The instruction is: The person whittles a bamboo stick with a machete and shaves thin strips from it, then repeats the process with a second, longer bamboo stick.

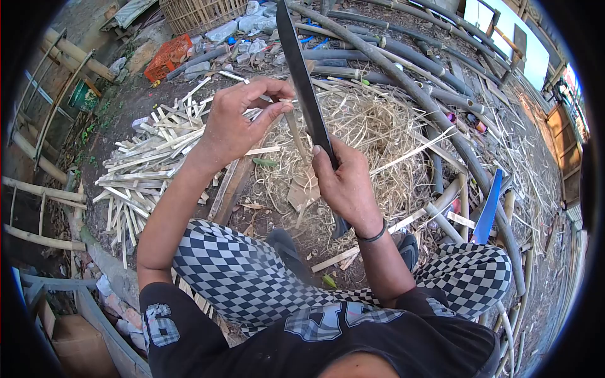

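Observation:
My right hand (350, 186) is closed around the handle of a machete (301, 69), its long dark blade pointing up and away from me. Between the thumb and fingertips of my left hand (236, 120) is the upper end of a thin bamboo strip (295, 133). That strip hangs down just left of the blade, close to its edge. Below both hands lies a heap of curly bamboo shavings (372, 142). To the left, under my left forearm, many split bamboo strips (154, 154) are piled on the ground.
Long bamboo poles (403, 79) lie across the back and right. A blue saw blade (488, 211) leans near my right knee. An orange crate (169, 58) and a woven basket (198, 14) stand at the back left. A wooden plank (232, 189) lies in front of my left knee.

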Demonstrator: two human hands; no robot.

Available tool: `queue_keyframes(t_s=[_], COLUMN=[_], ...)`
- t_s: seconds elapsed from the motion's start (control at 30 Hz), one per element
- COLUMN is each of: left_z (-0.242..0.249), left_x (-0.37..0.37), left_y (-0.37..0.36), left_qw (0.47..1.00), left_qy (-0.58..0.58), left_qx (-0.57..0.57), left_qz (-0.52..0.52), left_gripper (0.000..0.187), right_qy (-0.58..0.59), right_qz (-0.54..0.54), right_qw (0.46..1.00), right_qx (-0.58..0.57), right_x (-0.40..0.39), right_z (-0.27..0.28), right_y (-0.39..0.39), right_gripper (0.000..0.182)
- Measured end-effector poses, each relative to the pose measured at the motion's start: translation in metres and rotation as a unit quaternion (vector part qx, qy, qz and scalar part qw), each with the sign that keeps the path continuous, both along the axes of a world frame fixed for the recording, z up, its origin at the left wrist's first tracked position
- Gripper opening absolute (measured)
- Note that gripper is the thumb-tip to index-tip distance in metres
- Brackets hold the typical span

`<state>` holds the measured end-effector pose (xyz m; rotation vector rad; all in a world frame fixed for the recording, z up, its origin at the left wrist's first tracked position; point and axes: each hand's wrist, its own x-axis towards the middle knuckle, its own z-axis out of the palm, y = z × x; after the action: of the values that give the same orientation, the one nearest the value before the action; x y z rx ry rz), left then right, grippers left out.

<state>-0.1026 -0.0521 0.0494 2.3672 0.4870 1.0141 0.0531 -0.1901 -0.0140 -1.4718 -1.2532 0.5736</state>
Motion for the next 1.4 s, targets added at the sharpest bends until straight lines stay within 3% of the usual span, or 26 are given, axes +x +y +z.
queue_keyframes(t_s=[0.13, 0.43, 0.77, 1.0, 1.4], left_z=[0.003, -0.007, -0.011, -0.02, -0.026], left_x=[-0.001, 0.002, 0.01, 0.013, 0.016], left_y=[0.0, 0.006, 0.0, 0.002, 0.002], left_qw=[0.997, 0.99, 0.988, 0.98, 0.969], left_qy=[0.046, 0.11, 0.074, 0.057, 0.051], left_qx=[0.061, -0.07, -0.072, -0.16, -0.207], left_qz=[-0.019, -0.059, -0.113, -0.107, -0.124], left_gripper=[0.018, 0.023, 0.028, 0.026, 0.03], right_qy=[0.017, 0.043, 0.016, 0.014, 0.054], right_qz=[-0.002, -0.018, -0.04, -0.041, -0.036], right_qw=[1.0, 0.999, 0.997, 0.995, 0.996], right_qx=[0.009, 0.01, 0.071, 0.094, 0.061], right_x=[0.001, 0.002, -0.002, -0.003, -0.003], right_z=[-0.001, 0.004, 0.013, 0.019, 0.019], right_y=[-0.003, -0.014, -0.019, -0.02, -0.021], right_gripper=[0.022, 0.022, 0.027, 0.029, 0.027])
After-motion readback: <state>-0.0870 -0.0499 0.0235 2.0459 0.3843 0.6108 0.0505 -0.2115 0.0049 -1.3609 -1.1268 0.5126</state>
